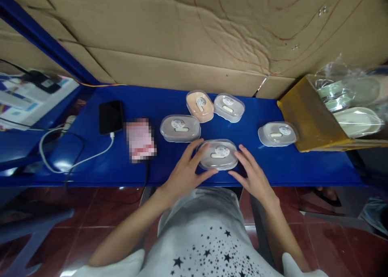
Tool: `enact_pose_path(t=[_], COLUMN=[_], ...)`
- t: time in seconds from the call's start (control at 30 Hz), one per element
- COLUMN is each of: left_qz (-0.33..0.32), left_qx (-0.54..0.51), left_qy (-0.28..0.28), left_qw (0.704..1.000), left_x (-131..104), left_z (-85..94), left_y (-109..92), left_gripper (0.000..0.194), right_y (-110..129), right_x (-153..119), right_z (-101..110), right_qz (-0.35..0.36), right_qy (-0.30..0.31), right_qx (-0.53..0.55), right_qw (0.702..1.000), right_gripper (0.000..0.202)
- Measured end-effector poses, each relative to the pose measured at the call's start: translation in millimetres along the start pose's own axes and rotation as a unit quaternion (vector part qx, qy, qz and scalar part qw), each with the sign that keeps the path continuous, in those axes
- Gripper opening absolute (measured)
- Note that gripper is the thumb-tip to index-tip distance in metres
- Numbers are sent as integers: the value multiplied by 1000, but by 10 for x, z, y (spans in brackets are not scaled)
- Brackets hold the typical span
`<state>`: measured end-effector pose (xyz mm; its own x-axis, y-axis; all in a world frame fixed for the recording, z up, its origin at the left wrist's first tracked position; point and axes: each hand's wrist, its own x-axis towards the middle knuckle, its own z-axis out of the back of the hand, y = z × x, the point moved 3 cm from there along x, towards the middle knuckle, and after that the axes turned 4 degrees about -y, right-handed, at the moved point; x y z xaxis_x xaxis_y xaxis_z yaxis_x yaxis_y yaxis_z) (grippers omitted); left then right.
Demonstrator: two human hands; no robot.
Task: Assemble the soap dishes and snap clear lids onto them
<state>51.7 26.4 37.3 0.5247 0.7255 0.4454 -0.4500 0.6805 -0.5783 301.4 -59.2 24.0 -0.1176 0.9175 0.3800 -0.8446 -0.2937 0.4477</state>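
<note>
An oval plastic box (214, 160) with a clear lid, a round label and a pale oblong piece on top sits at the table's front edge, between my hands. My left hand (189, 168) grips its left end, fingers over the side and thumb at the front rim. On the right end, my right hand (253, 172) has its fingers along the side and its thumb near the front. Just behind stand a similar grey box (180, 135), a peach box (195, 107) and another grey box (233, 114). One more grey box (274, 141) lies farther right.
A cardboard carton (292, 119) holding plastic-wrapped pale dishes (359, 121) stands at the right. On the left of the blue table (169, 168) are a black phone (110, 117) with a white cable (91, 160) and a blurred pink item (140, 139). Cardboard (145, 34) lines the back.
</note>
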Motion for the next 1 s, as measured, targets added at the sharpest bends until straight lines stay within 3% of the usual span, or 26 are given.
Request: enact_pose_path(t=[0.33, 0.5, 0.77, 0.83, 0.9, 1.0], left_qz=[-6, -59, -60, -80, -81, -31], left_qx=[-30, 1, 11, 32, 75, 178], left_qy=[114, 119, 110, 96, 42, -43], left_qw=[993, 991, 992, 992, 993, 983], left_x=[55, -32, -73, -68, -38, 68], left_z=[17, 73, 77, 144, 274, 502], left_y=[120, 147, 171, 174, 220, 381], left_gripper=[80, 82, 69, 65, 61, 55], right_y=[2, 54, 75, 54, 0, -148], right_x=[10, 46, 56, 33, 4, -8], right_z=[5, 26, 2, 39, 104, 220], right_qz=[42, 79, 72, 69, 44, -20], right_qy=[-3, 20, 30, 16, -14, -70], right_qx=[-36, -29, -46, -70, -99, -151], right_qw=[998, 996, 996, 995, 994, 986], right_gripper=[81, 80, 71, 69, 66, 58])
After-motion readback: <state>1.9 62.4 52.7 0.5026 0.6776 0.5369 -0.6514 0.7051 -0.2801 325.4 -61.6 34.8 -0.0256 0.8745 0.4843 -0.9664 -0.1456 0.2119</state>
